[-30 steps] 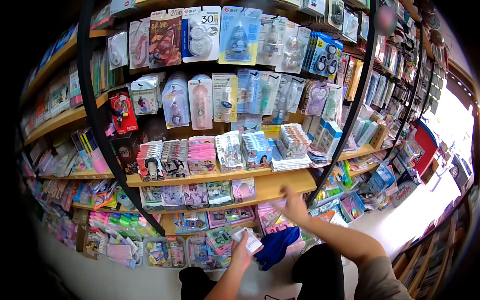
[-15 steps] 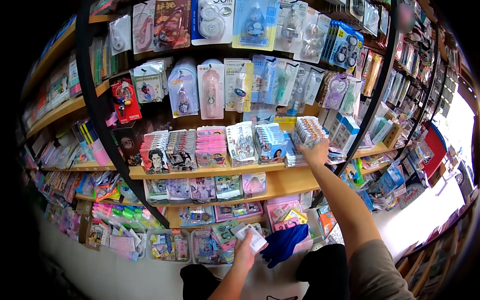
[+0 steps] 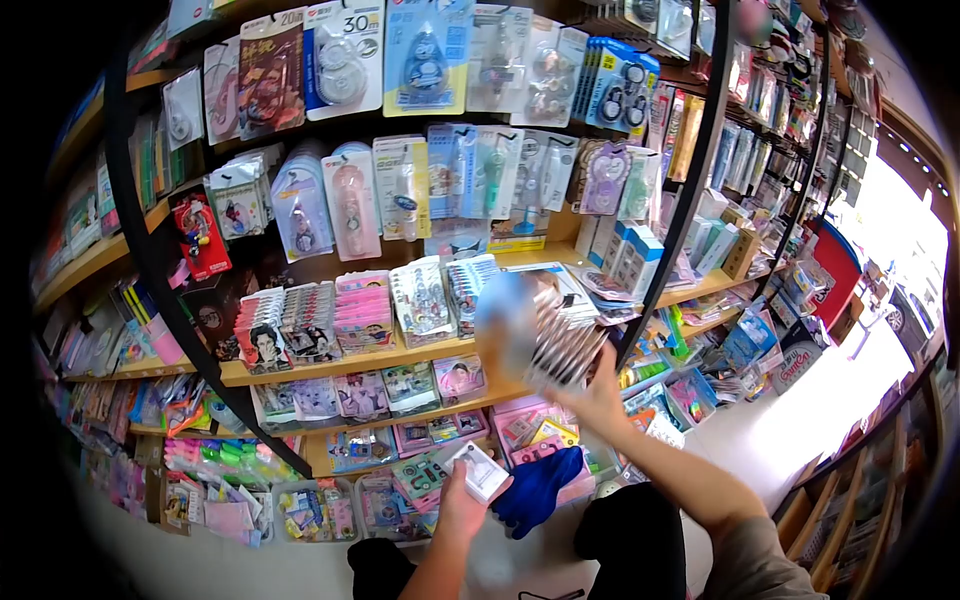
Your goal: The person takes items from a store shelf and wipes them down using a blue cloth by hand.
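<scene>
Two hands in view, each with something in its grip. Our right hand (image 3: 594, 396) has its fingers closed around the near right side of a tilted stack of packs (image 3: 565, 345), which is off the shelf, in front of the right end of the middle shelf (image 3: 320, 368). Our left hand (image 3: 462, 508), lower and nearer, is pinched shut on a white packet (image 3: 481, 472).

Risks, as we judge them: the stack is tilted and gripped by one side only, so loose packs could fan out or slide off the far left end. Swung left, it could knock the blue row (image 3: 470, 285). A slack left grip could drop the packet onto the blue cloth (image 3: 545, 490) near it.

Counts: one stack, its packs too blurred for us to number; one packet; one cloth; five rows standing on the middle shelf, the blue one farthest right; five fronts on the lower shelf (image 3: 385, 411); two clear bins (image 3: 320, 538) at floor level, near left
</scene>
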Tool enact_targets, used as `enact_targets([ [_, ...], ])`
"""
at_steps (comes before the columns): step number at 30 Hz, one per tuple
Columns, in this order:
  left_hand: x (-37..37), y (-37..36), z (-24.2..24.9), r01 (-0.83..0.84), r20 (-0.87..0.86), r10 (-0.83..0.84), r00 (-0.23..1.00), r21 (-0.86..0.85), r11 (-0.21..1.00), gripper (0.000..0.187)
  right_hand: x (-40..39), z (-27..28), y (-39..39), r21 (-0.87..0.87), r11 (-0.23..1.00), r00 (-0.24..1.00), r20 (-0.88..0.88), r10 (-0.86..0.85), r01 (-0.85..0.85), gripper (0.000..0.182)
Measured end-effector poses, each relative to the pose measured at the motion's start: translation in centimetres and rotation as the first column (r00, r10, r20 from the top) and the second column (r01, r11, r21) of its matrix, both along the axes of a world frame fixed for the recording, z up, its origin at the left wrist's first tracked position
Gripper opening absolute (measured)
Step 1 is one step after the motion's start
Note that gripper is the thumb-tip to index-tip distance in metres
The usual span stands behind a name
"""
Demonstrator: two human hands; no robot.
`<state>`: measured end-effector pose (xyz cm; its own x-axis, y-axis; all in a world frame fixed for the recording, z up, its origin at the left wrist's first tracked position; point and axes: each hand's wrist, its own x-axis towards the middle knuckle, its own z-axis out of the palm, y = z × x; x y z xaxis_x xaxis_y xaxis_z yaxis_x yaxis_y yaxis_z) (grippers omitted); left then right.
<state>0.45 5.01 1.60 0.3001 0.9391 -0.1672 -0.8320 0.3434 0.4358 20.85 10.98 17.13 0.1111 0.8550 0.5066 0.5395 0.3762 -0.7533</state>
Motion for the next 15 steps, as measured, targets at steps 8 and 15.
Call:
enact_targets([
  [8, 1.1, -0.8, 1.0, 0.019, -0.041, -0.010, 0.999, 0.207, 0.978, 0.074, -6.7, -6.0, -9.5, -0.058, 0.994, 0.994, 0.051, 0.096, -0.093, 0.081],
  [15, 0.0, 0.4, -0.3, -0.019, 0.157, -0.007, 0.988, 0.166, 0.986, 0.082, -6.3, -5.8, -9.6, -0.184, 0.933, 0.947, 0.021, 0.319, -0.310, 0.088],
])
